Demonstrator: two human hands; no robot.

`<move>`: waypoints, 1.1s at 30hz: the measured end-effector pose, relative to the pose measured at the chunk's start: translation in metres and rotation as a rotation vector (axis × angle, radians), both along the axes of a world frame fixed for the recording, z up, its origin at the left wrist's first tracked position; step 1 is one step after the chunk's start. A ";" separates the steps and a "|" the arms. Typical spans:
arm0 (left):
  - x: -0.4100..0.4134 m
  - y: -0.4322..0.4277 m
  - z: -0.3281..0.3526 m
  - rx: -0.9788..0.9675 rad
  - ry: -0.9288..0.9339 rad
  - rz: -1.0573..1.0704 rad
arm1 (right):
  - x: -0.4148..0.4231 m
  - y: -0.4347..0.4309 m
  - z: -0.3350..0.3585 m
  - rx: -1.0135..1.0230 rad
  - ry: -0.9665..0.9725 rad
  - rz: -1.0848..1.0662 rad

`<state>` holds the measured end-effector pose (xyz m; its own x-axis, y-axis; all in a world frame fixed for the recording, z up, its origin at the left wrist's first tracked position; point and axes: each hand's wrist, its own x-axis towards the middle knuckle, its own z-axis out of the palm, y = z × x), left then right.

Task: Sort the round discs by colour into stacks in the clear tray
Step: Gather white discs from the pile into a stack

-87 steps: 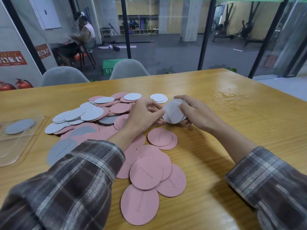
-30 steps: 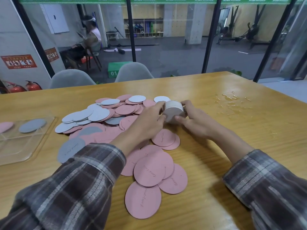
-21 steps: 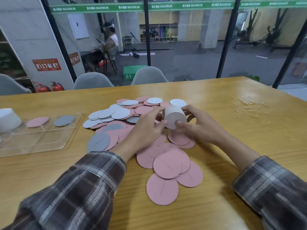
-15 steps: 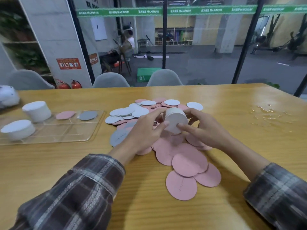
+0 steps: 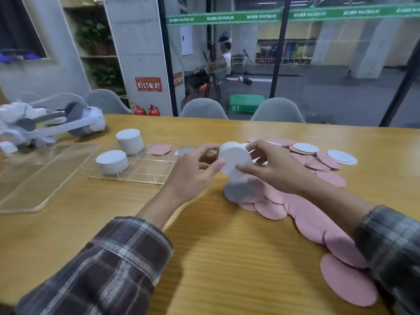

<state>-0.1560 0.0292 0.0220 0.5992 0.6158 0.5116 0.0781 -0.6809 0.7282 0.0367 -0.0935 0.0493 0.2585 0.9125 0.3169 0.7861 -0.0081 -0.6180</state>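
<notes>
Clamps a short stack of white discs [image 5: 235,161] between left hand [image 5: 193,176] and right hand [image 5: 277,171], just above the loose pile of pink discs [image 5: 306,214] on the wooden table [image 5: 227,246]. Curls the fingers of both hands round the stack's rim; grips nothing else. Holds it tipped on its side, axis roughly level and pointing back toward the wearer, flat face showing. Leaves the clear tray [image 5: 136,176] well off to the left, on the left hand's side, with two white stacks [image 5: 130,140], one pink disc [image 5: 159,149] and one grey disc [image 5: 184,151] in its compartments. Calls, most likely, for a leftward carry and a turn back upright before setting down.
</notes>
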 end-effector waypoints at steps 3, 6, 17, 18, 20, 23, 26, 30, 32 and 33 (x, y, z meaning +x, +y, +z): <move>-0.020 0.019 0.000 -0.047 -0.006 0.024 | -0.015 0.029 0.002 -0.027 -0.016 0.037; -0.040 0.034 0.004 -0.092 -0.034 0.058 | -0.030 0.054 0.008 -0.078 -0.015 0.093; -0.112 0.096 0.005 -0.156 -0.118 0.277 | -0.098 0.143 0.018 -0.177 0.004 0.219; -0.118 0.101 0.004 -0.156 -0.127 0.303 | -0.104 0.150 0.017 -0.177 0.019 0.238; -0.130 0.111 0.003 -0.172 -0.141 0.359 | -0.115 0.166 0.016 -0.175 0.040 0.269; -0.142 0.124 0.002 -0.157 -0.155 0.481 | -0.132 0.190 0.013 -0.177 0.131 0.278; -0.155 0.134 0.004 -0.140 -0.155 0.579 | -0.148 0.214 0.009 -0.159 0.181 0.282; -0.170 0.149 0.002 -0.142 -0.148 0.657 | -0.164 0.241 0.005 -0.169 0.253 0.312; -0.177 0.155 0.000 -0.149 -0.141 0.672 | -0.169 0.251 0.004 -0.180 0.241 0.321; -0.179 0.157 0.000 -0.152 -0.140 0.675 | -0.172 0.255 0.003 -0.191 0.235 0.327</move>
